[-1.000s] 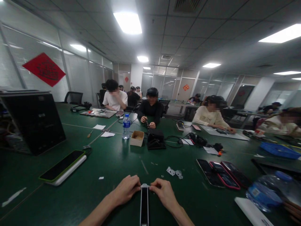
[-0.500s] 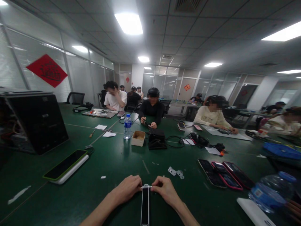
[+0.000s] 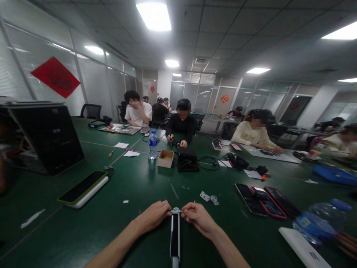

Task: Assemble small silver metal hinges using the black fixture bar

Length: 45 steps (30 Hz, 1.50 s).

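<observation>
A narrow black bar with a silver-white frame (image 3: 175, 236) lies lengthwise in front of me, its near end running off the bottom of the view. A small pale crosspiece (image 3: 176, 211) sits at its far end. My left hand (image 3: 156, 216) is closed, its fingertips pinching the left side of that end. On the other side, my right hand (image 3: 199, 219) pinches the right tip of the crosspiece between thumb and forefinger. Two small grey plates with holes (image 3: 209, 197) lie on the green table beyond my right hand.
To the left are a phone in a green-edged case (image 3: 83, 187) and a computer case (image 3: 50, 137). An open cardboard box (image 3: 165, 159), a water bottle (image 3: 153, 145) and a black stand (image 3: 187, 160) stand ahead. Several phones (image 3: 266, 201) and a large bottle (image 3: 318, 221) lie right.
The view has tipped slightly downward, so the far table and people sit higher. Both hands stay at the bar's far end; the right fingers have shifted a little on the crosspiece.
</observation>
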{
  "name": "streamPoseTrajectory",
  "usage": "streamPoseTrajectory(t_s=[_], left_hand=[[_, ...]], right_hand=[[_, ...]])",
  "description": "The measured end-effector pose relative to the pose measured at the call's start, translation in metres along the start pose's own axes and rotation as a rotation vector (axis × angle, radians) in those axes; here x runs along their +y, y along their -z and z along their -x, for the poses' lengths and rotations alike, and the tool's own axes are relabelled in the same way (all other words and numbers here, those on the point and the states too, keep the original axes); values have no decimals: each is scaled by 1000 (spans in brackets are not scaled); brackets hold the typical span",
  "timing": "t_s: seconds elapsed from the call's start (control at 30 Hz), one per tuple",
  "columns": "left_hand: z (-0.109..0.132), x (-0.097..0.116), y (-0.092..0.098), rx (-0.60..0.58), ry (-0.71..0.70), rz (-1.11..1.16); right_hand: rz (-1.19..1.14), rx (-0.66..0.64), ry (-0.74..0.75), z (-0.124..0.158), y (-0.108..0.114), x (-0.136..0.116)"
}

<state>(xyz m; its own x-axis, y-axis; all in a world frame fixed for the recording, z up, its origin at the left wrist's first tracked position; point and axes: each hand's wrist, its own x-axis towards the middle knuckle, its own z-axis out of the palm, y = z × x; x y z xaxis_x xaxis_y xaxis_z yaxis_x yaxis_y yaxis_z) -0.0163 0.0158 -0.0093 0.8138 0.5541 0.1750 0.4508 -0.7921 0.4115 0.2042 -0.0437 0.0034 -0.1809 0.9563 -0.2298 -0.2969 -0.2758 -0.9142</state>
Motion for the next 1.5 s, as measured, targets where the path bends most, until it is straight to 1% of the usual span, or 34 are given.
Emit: streamPoseTrajectory(t_s=[0.1, 0.27, 0.47, 0.57, 0.63, 0.8, 0.87, 0.93, 1.0, 1.1, 1.17, 1.2, 1.27, 1.37, 1.43, 1.5], left_hand=[[-1, 2, -1, -2, -13, -14], [-3, 0, -4, 33, -36, -40], [-4, 3, -2, 50, -18, -52], [-5, 5, -1, 55, -26, -40], [-5, 5, -1, 62, -25, -10], [-2, 5, 1, 91, -21, 179], [-2, 11, 4, 119, -24, 250], [-3, 19, 8, 155, -27, 307], [-5, 27, 10, 166, -19, 343], [-7, 35, 8, 92, -40, 360], [-6, 35, 5, 46, -75, 387], [-6, 34, 4, 41, -81, 411], [-6, 32, 3, 63, -43, 462], [-8, 31, 1, 111, 108, 571], [-11, 32, -1, 121, 244, 754], [-14, 34, -4, 114, 377, 1020]], right_hand=[[-153, 32, -43, 1, -2, 5], [-378, 88, -93, 1, -6, 15], [-538, 123, -104, 1, -12, 22], [-523, 127, -91, 2, -13, 24], [-484, 129, -49, 3, -14, 24], [-358, 73, 65, 9, -16, 18], [-286, 53, 97, 10, -16, 17], [-229, 62, 123, 10, -17, 18], [-218, 80, 144, 10, -19, 20], [-231, 67, 174, 10, -27, 22], [-215, 51, 182, 11, -33, 22], [-206, 48, 182, 11, -35, 22], [-194, 58, 181, 12, -37, 22], [-176, 102, 201, 10, -35, 22], [-164, 153, 221, 8, -33, 22], [-165, 213, 238, 7, -31, 23]])
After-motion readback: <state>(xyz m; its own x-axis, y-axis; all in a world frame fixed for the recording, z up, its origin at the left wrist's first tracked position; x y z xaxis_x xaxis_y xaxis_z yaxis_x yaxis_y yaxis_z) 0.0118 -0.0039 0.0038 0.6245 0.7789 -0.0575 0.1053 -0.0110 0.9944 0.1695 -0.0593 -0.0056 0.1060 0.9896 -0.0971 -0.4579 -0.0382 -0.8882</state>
